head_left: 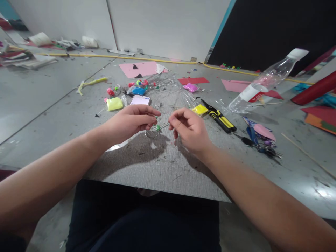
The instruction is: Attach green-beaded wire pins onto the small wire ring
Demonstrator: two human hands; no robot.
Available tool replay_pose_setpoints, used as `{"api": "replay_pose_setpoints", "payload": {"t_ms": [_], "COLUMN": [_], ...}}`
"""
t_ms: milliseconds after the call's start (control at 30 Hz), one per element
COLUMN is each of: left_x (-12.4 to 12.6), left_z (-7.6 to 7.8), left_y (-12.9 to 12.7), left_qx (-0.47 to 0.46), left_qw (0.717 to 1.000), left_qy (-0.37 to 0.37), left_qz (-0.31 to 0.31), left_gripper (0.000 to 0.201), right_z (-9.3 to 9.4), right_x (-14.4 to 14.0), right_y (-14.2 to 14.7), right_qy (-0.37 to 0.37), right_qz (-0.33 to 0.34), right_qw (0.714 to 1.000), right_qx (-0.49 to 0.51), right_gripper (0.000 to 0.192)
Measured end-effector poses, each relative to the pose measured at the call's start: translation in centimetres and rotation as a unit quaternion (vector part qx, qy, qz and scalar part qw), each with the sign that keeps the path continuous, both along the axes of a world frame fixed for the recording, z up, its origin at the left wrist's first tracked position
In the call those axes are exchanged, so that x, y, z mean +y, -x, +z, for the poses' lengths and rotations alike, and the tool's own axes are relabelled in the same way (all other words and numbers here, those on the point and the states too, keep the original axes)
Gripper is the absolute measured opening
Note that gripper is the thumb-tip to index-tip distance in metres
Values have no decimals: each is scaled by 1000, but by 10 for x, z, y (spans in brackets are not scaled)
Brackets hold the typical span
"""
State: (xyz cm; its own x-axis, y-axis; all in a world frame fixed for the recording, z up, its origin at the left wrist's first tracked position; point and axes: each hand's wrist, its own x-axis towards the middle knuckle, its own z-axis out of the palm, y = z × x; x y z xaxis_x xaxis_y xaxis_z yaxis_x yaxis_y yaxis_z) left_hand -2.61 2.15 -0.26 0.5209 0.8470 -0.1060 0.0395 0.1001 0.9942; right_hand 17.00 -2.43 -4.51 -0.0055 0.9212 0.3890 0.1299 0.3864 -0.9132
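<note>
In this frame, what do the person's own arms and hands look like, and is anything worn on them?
Both forearms are bare up to the frame edge: no sleeves visible. The left hand and right hand wear no gloves, and no rings, watch or wristband show.

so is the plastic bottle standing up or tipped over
Tipped over. The plastic bottle lies on its side on the floor, white cap pointing up and right, and looks empty.

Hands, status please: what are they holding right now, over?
Left hand and right hand both pinch a thin wire carrying green beads. Pliers lie beside the right hand. Nothing between the hands.
</note>
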Motion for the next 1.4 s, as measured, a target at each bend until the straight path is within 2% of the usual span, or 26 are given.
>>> {"api": "replay_pose_setpoints", "payload": {"t_ms": [233,433,567,700,933,1100,1233,1333,1400], "left_x": [0,-2,0,1,4,5,2,1,1], "left_z": [1,-1,-2,-5,-9,-9,-6,-3,-2], "left_y": [-2,-5,-3,-1,1,4,4,3,3], "left_qx": [7,17,22,44,76,115,131,141,145], "left_qw": [1000,1000,1000,999,995,987,984,982,980], "left_qy": [22,18,2,-10,-50,-77,-83,-90,-90], "left_qz": [13,9,2,-14,-37,-75,-88,-92,-99], "left_gripper": [13,9,15,11,9,5,5,5,7], "right_z": [8,12,10,7,7,9,9,7,6], "right_x": [-16,-18,-18,-15,-13,-16,-15,-12,-10], "right_y": [7,4,6,7,6,7,7,6,4], "right_qy": [-85,-175,-191,-188,-104,-84,-48,-53,-94], "right_qz": [-35,17,35,18,-40,-61,-42,-51,-56], "right_qw": [992,960,942,952,979,991,997,996,990], "right_qx": [-86,-218,-274,-239,-169,-82,-41,-47,-86], "right_gripper": [7,27,24,10,2,9,19,15,11]}}
